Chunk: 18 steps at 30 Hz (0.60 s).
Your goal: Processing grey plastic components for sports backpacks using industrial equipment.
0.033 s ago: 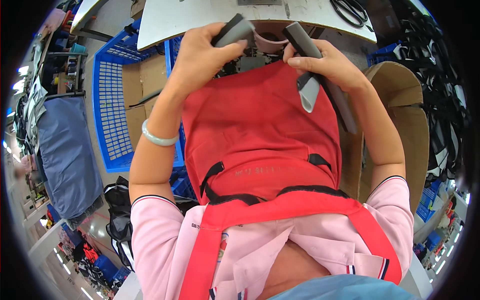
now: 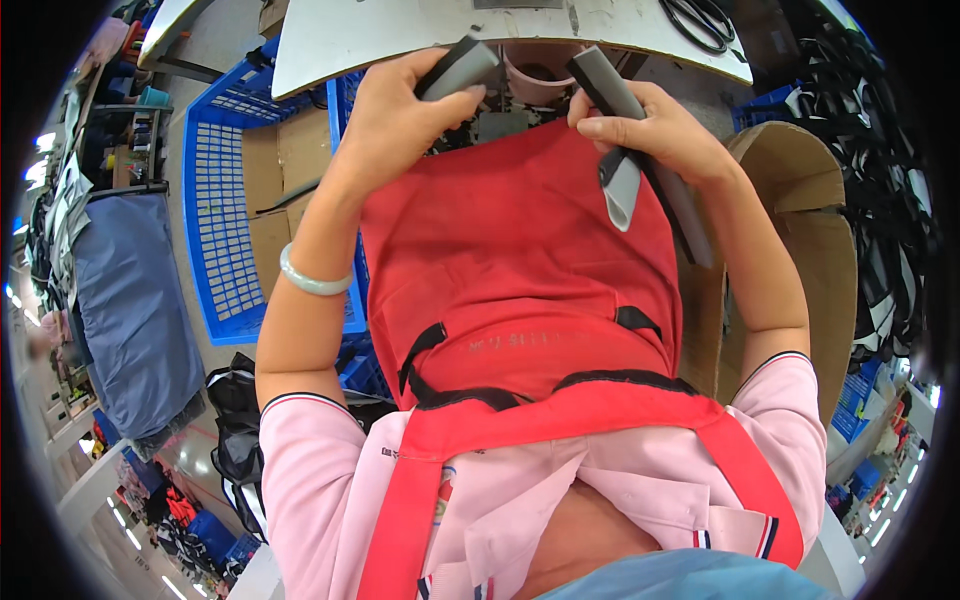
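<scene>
My left hand (image 2: 405, 115) is closed round a short grey-and-black strip (image 2: 462, 72), its end sticking up past my thumb. Opposite it, my right hand (image 2: 665, 130) pinches a longer grey-and-black strip (image 2: 607, 82), thumb laid across it. That strip runs down past my wrist over the edge of the red apron (image 2: 520, 230). Below my right fingers hangs a curled grey piece (image 2: 622, 197); whether it belongs to the same strip I cannot tell. Both hands are above my lap, apart from each other, just before the white table (image 2: 400, 40).
A blue plastic basket (image 2: 215, 200) with cardboard inside stands at my left. To the right is an open cardboard box (image 2: 790, 160). Under the table sits a pink bucket (image 2: 540, 85). A black cable (image 2: 700, 25) lies coiled on the tabletop. Dark blue cloth (image 2: 135, 300) hangs far left.
My left hand has shifted slightly left with its strip, which has turned a little. The curled piece at my right hand has swung slightly right and down.
</scene>
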Each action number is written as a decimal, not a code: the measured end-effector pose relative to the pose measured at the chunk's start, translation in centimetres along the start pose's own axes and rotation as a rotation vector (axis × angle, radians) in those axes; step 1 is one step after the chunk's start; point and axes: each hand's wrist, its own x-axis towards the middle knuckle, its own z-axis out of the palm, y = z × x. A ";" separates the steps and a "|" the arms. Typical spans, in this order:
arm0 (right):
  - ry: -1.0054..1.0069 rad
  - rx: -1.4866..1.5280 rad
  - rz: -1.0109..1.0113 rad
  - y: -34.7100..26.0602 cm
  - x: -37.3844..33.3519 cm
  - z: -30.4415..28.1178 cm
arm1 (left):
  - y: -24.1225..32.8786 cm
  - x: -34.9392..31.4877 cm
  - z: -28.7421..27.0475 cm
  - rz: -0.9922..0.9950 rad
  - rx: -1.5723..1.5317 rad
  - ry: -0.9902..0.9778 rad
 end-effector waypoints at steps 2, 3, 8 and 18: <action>-0.055 0.074 0.037 0.5 0.0 0.3 | -1.9 -0.6 0.3 0.073 -0.046 0.033; -0.059 0.073 0.043 0.5 -0.2 0.5 | -2.3 -1.0 0.4 0.006 -0.076 0.001; -0.096 0.223 0.053 0.9 -0.3 0.8 | -2.5 -1.1 1.3 -0.154 -0.184 -0.098; -0.314 0.208 0.055 2.7 0.6 1.6 | -2.2 0.8 5.0 -0.029 -0.507 -0.075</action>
